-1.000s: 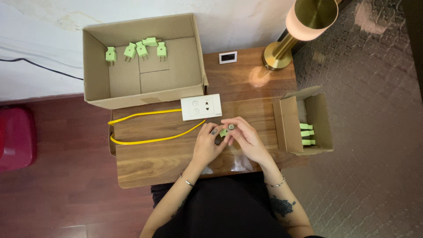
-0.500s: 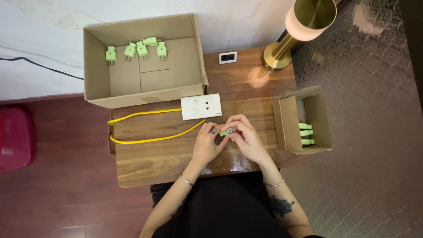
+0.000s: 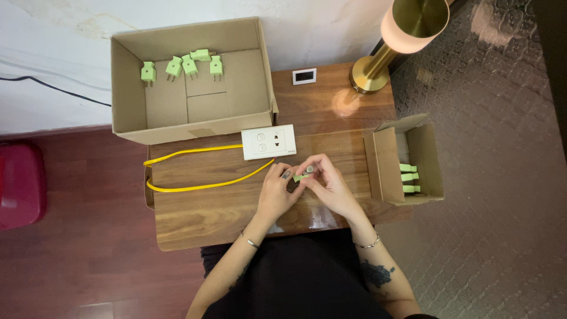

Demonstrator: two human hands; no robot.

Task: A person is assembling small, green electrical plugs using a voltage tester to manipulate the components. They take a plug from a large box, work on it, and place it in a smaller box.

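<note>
Dark wood flooring is showing around a small wooden table (image 3: 195, 212) that is standing against a pale wall. Over the table's middle, the left hand (image 3: 276, 192) and the right hand (image 3: 326, 184) are meeting, and both are pinching one small plug (image 3: 301, 176) between their fingertips. The plug is pale green, short and blocky, and it is lying roughly level between the hands, just above the tabletop; its prongs are too small to make out. Fingers of both hands are curling closed around its ends.

Just beyond the hands, a white socket plate (image 3: 269, 142) is lying flat, with a yellow cable (image 3: 201, 186) looping away from it to the left. A large open box (image 3: 192, 124) is sitting at the table's far left, holding five more green plugs (image 3: 190, 64) in a loose row along its back wall. A smaller open box (image 3: 387, 165) is sitting to the right of the hands, with three green plugs (image 3: 409, 178) stacked inside. A brass lamp (image 3: 407, 29) is glowing at the far right corner, and a small white display (image 3: 305, 76) is lying beside its base. A red object (image 3: 18, 183) is sitting on the floor at left.
</note>
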